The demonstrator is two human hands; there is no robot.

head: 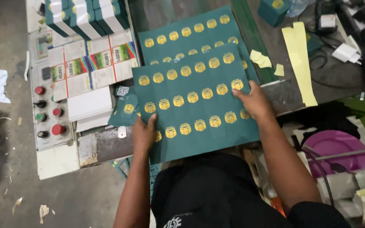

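Observation:
A dark green printed sheet (pixel 195 105) with rows of yellow round emblems lies in front of me, held at both sides. My left hand (pixel 143 134) grips its lower left edge, thumb on top. My right hand (pixel 253 100) presses on its right side, fingers spread over the print. Under it a second green sheet (pixel 182 36) of the same kind lies farther back on the work surface. A small green cut piece (pixel 125 110) with one emblem sits just left of the held sheet.
A control panel (pixel 47 105) with red, green and black buttons stands at the left. Stacks of printed flat cartons (pixel 89 63) and green-white boxes (pixel 85 14) lie behind it. Yellow paper strips (pixel 298 59), a purple plate (pixel 336 150) and cables lie at the right. Scraps litter the floor (pixel 5 177).

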